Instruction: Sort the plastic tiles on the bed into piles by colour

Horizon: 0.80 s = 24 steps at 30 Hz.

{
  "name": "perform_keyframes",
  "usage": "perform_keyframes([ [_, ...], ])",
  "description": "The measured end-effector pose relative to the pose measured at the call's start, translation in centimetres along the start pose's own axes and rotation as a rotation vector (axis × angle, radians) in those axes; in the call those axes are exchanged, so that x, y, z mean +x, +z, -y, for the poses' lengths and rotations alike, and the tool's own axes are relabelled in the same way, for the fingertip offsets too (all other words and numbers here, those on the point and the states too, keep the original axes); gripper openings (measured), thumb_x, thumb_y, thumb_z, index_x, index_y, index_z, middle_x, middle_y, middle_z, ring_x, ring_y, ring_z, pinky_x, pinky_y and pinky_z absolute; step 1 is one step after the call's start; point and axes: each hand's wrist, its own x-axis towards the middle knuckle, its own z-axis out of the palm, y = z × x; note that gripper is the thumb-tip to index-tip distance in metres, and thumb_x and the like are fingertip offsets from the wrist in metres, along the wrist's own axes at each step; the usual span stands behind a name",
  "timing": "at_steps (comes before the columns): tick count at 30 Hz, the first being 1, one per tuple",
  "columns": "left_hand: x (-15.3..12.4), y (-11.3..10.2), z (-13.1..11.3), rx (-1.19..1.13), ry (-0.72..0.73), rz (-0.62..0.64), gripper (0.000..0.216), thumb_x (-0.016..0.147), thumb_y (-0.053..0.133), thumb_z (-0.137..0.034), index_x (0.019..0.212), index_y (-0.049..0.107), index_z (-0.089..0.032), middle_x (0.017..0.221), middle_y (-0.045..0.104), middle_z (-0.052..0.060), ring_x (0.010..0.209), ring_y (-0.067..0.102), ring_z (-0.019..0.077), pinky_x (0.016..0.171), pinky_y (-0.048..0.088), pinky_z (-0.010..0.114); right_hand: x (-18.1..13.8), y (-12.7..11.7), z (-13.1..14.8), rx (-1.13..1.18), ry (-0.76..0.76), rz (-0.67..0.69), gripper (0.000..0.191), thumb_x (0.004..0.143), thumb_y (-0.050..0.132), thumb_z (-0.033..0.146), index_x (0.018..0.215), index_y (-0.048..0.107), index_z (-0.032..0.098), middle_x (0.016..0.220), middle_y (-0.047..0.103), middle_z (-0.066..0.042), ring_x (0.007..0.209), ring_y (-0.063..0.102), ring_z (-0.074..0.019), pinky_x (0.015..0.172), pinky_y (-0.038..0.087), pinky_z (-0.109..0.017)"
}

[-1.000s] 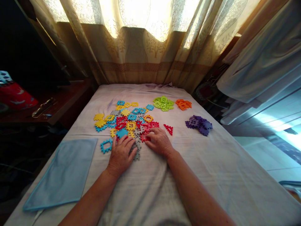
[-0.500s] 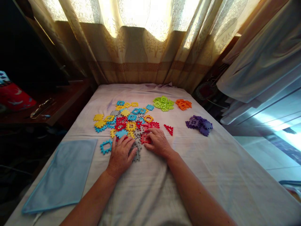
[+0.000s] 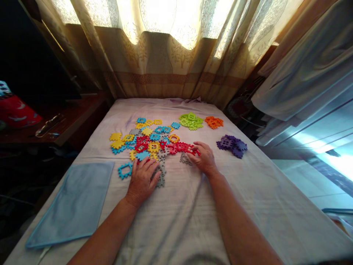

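Sorting of plastic puzzle tiles by colour looks to be the work in hand on the bed [image 3: 248, 191]: green tiles [image 3: 191, 121], orange tiles [image 3: 214, 122] and purple tiles [image 3: 232, 144] already lie in separate heaps at the far side, while a mixed pile [image 3: 146, 140] of yellow, blue, red and grey pieces sits in the middle. The right hand [image 3: 203, 158] rests palm down at the right end of the pile, fingers curled loosely over a few red tiles [image 3: 182, 147], with a grey tile [image 3: 184, 159] just beside the thumb; whether it actually grips one I cannot tell. The left hand [image 3: 142, 179] lies flat and spread on the near edge of the pile, covering grey pieces, a blue square tile [image 3: 124, 170] just to its left. A folded blue cloth [image 3: 74, 204] lies well apart at the left. Gathering the reds would seem to call for drawing them clear of the yellow and grey ones without dragging those along
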Motion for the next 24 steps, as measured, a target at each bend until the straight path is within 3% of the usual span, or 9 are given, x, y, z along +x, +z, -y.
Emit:
perform_keyframes([
  [4,0.0,0.1,0.1,-0.006,-0.002,-0.003,0.033,0.096,0.048,-0.037,0.122,0.065,-0.024,0.125,0.069,0.008,0.130,0.052,0.0303,0.116,0.023,0.061,-0.4,-0.6,-2.8,-0.180,0.215,-0.076,0.020,0.080,0.066,0.040,0.083,0.066,0.020,0.113,0.068,-0.013,0.107,0.058,-0.0276,0.095,0.041,-0.043],
  [9,0.0,0.1,0.3,-0.009,0.000,-0.006,0.034,0.096,0.046,-0.037,0.121,0.065,-0.022,0.126,0.069,0.008,0.128,0.053,0.0308,0.115,0.024,0.062,-0.7,-0.6,-3.1,-0.293,0.305,-0.040,0.024,0.082,0.062,0.043,0.087,0.066,0.021,0.109,0.068,-0.012,0.103,0.057,-0.0269,0.089,0.042,-0.039],
  [14,0.0,0.2,0.4,-0.007,-0.010,-0.009,0.034,0.097,0.045,-0.038,0.121,0.064,-0.024,0.125,0.069,0.007,0.129,0.053,0.0303,0.114,0.025,0.061,-0.1,-1.3,-0.4,-0.267,0.210,-0.030,0.018,0.086,0.057,0.034,0.091,0.068,0.020,0.101,0.070,-0.009,0.096,0.059,-0.0232,0.085,0.042,-0.034],
  [19,0.0,0.2,0.3,0.014,-0.028,-0.008,0.035,0.096,0.046,-0.037,0.122,0.064,-0.023,0.130,0.066,0.008,0.130,0.051,0.0302,0.115,0.026,0.060,-0.2,-1.0,3.6,-0.218,0.203,0.269,0.018,0.085,0.060,0.039,0.082,0.069,0.024,0.084,0.071,-0.002,0.076,0.061,-0.0172,0.066,0.040,-0.027],
  [24,-0.1,0.3,0.2,0.024,-0.038,0.029,0.037,0.095,0.049,-0.039,0.126,0.062,-0.024,0.137,0.061,0.010,0.135,0.047,0.0306,0.117,0.024,0.060,-0.9,0.9,6.7,-0.085,-0.056,0.343,0.012,0.084,0.063,0.032,0.083,0.070,0.023,0.084,0.071,-0.004,0.081,0.063,-0.0180,0.071,0.044,-0.028],
])
